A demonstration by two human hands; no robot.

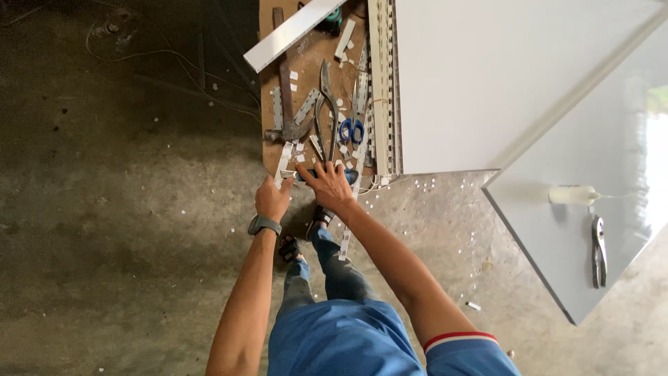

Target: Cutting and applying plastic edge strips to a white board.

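Gripping a short white plastic strip (284, 166) near the middle of the frame, the left hand (271, 200) is closed around its lower end, watch on the wrist, while the right hand (328, 186) lies spread flat, fingers splayed, pressing down at the near edge of the brown board (273, 150); whether it pins anything beneath the palm I cannot tell. Just above those fingertips lie the tin snips (325, 104), the blue-handled scissors (352, 130) and a hammer (285, 83), all crowded together among white offcuts. That clutter is the risk, I judge: a sliding hand could catch a blade, or nudge a tool off the board onto the sandalled feet below. The strip is thin and held only at one end, so it may flex or snap. A long white strip (351, 209) also runs under the right forearm and could skid on the concrete floor (125, 223).
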